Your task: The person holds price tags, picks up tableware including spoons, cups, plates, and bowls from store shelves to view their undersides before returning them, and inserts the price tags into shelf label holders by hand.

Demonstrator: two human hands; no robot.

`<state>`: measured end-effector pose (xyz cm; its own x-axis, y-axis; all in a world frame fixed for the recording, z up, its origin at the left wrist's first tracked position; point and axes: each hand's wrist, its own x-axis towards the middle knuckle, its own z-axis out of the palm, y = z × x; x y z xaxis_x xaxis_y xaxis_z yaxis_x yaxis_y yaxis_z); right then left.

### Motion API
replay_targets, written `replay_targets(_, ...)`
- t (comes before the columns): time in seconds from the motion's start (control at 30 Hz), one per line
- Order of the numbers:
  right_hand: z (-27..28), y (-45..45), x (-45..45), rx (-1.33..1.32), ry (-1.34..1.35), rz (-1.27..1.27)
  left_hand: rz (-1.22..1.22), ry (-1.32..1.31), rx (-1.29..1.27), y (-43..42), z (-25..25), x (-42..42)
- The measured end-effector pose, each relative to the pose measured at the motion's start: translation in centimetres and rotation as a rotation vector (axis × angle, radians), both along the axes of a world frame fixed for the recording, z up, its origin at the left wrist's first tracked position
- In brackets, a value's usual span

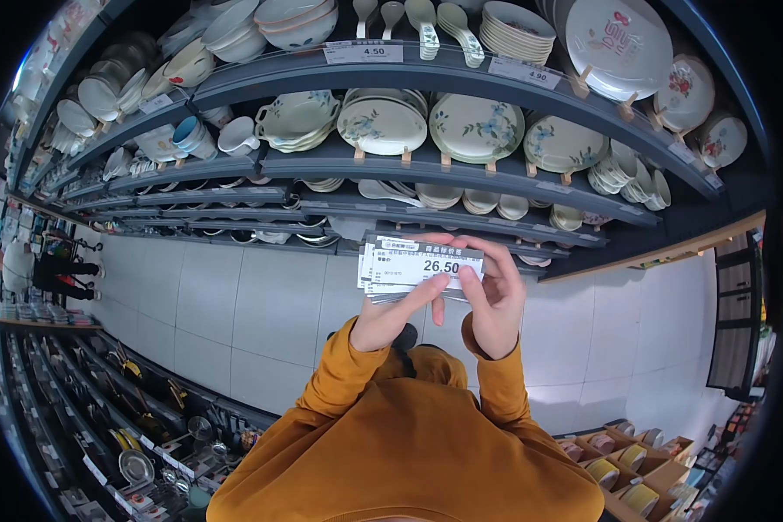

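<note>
A stack of white price labels (400, 268) in dark-edged holders is held up in front of the body, the top one reading 26.50. My left hand (391, 317) grips the stack from below, its thumb lying across the front. On the right side of the stack, my right hand (496, 300) is closed round the edge, thumb on the front label and fingers behind. Both thumbs are close together near the printed price. The number of labels beneath the top one cannot be made out.
Shelves ahead hold plates (477, 127), bowls (296, 23) and spoons (423, 26), with shelf price tags (363, 52). Kitchen utensils (137, 467) hang at lower left. Cardboard boxes (661, 474) stand at lower right. Another person (52, 271) is at the far left.
</note>
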<state>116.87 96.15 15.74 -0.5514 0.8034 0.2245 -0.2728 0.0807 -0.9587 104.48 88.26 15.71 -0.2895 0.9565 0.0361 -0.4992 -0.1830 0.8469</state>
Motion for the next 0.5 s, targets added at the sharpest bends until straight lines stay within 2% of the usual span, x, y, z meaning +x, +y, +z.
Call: replay_targets(0.5,0.0,-2.6,0.7,0.043,-0.055,-0.068,0.011,-0.020,-0.157,-2.0,1.1,0.4)
